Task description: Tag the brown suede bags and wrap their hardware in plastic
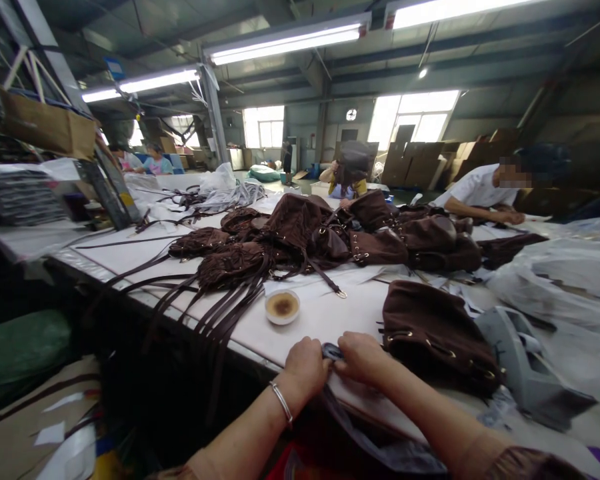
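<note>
My left hand [307, 365], with a silver bracelet on the wrist, is closed on the edge of a dark plastic bag [353, 427] at the table's front edge. Close beside it, my right hand [361, 359] is closed on the same bag edge. The bag hangs down from both hands toward my lap, its lower part out of view. Just beyond my hands is a white bowl [282, 308] with a yellowish, brown-centred content. To the right of my right hand lies a dark brown drawstring bag [430, 333] with metal eyelets.
Brown bags and straps [300, 233] are heaped across the table [130, 257]. A grey tape dispenser [525, 367] and clear plastic [565, 273] are at the right. One person [485, 183] leans over the far right side; another sits behind the heap.
</note>
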Demonstrator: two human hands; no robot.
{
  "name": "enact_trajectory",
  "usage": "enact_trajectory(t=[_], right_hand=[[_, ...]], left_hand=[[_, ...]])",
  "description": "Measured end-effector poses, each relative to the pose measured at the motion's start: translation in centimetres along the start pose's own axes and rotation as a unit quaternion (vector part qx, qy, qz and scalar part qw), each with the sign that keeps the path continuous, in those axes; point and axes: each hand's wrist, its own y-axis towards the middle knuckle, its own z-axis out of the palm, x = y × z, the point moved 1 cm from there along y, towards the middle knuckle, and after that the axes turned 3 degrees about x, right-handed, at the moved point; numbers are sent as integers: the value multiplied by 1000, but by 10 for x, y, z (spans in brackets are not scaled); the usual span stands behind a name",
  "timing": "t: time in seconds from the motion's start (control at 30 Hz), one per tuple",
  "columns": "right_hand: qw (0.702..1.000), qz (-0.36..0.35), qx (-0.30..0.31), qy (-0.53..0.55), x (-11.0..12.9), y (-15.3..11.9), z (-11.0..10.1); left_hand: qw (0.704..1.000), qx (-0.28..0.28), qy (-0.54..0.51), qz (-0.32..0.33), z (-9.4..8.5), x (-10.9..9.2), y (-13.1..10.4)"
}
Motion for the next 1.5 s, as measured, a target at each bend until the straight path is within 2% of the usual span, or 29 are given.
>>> enact_trajectory(t=[0.07, 0.2, 0.4, 0.6, 0.7, 0.8, 0.9, 0.97, 1.03, 1.13, 1.23, 1.37, 1.43, 1.5], right_hand=[[999, 38, 3, 20, 4, 0, 4], [994, 86, 41, 51, 9, 3, 7], [991, 11, 98, 88, -3, 6, 0], [986, -48, 113, 111, -11, -1, -11], [992, -37, 55, 108, -11, -10, -13], [992, -38, -82, 84, -24, -30, -13], [981, -20, -193, 12, -52, -58, -7], [974, 5, -223, -44, -76, -71, -2], [974, 22, -208, -91, -98, -74, 4], [978, 69, -154, -124, -119, -58, 9], [972, 180, -124, -89, -130, -27, 7], [932, 342, -123, -6, -142, 11, -3], [921, 371, -114, 23, -144, 21, -10], [934, 340, -104, 26, -138, 23, -18]], left_hand=[[1000, 5, -12, -20, 3, -1, -5], [999, 21, -44, -10, 6, -4, -5], [993, 58, -49, 95, 2, -7, 1], [997, 43, 10, 66, 9, -18, 12], [997, 24, 42, 59, 8, -22, 21], [997, 12, 62, 54, 6, -16, 31], [996, -24, 72, 46, 6, -3, 42], [995, -51, 70, 58, 9, 5, 48], [992, -67, 63, 86, 12, 8, 52], [989, -63, 51, 121, 13, 4, 54], [989, -54, 39, 131, 12, 0, 54], [989, -68, 26, 130, 14, 1, 53], [988, -73, 21, 132, 17, 3, 52], [986, -69, 16, 148, 18, 4, 50]])
